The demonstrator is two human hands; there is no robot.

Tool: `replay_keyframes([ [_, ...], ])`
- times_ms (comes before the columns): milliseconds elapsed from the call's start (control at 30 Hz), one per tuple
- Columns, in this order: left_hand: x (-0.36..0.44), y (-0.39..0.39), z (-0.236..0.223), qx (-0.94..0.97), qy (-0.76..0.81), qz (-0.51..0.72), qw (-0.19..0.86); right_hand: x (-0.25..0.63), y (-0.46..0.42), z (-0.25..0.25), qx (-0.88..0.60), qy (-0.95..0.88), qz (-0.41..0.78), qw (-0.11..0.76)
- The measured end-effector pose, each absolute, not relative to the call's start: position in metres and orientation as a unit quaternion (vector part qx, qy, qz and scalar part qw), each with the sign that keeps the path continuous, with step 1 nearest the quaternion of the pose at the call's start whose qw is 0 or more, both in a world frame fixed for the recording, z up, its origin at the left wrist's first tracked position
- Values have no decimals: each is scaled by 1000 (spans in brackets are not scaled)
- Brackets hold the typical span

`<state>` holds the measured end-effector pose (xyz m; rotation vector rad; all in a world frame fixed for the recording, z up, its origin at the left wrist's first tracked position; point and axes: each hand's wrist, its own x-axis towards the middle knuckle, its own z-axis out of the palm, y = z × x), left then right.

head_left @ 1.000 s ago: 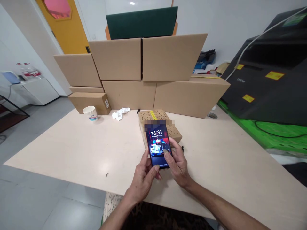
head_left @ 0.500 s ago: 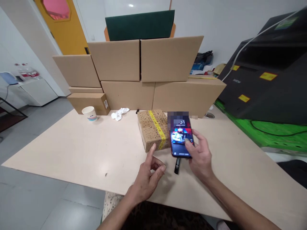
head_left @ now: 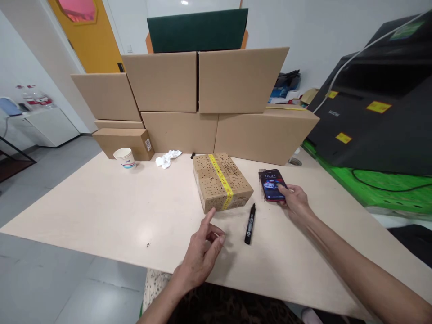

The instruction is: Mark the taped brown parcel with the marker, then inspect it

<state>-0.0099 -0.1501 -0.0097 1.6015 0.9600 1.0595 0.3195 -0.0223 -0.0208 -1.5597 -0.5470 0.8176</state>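
Note:
My right hand (head_left: 297, 201) lies stretched out to the right and grips the near end of a red phone (head_left: 271, 183), whose lit screen rests flat on the pale table (head_left: 101, 207). Left of the phone sits a small brown parcel (head_left: 221, 180) printed with dark dots and bound by yellow tape. A black marker (head_left: 250, 223) lies just in front of the parcel, between my two hands. My left hand (head_left: 202, 252) hovers near the table's front edge, index finger pointing at the parcel's near corner, the other fingers loosely curled, holding nothing.
Large plain cartons (head_left: 202, 103) are stacked along the table's far side. A paper cup (head_left: 123, 158) and a crumpled tissue (head_left: 167, 159) sit in front of them at the left. A big black machine (head_left: 378, 117) on a green mat (head_left: 388, 189) fills the right.
Both hands held the phone over the parcel a second ago. My left hand let go and my right hand carried the phone rightward and lowered it onto the table, uncovering the marker.

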Motion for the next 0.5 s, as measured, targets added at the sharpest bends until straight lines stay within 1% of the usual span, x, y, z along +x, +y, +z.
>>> replay_keyframes([
  [233, -18, -156, -6, 646, 414, 422, 483, 330, -20, -16, -701, -249, 368, 558],
  [500, -27, -155, 1, 621, 439, 423, 493, 341, -27, 0, -711, -282, 448, 463],
])
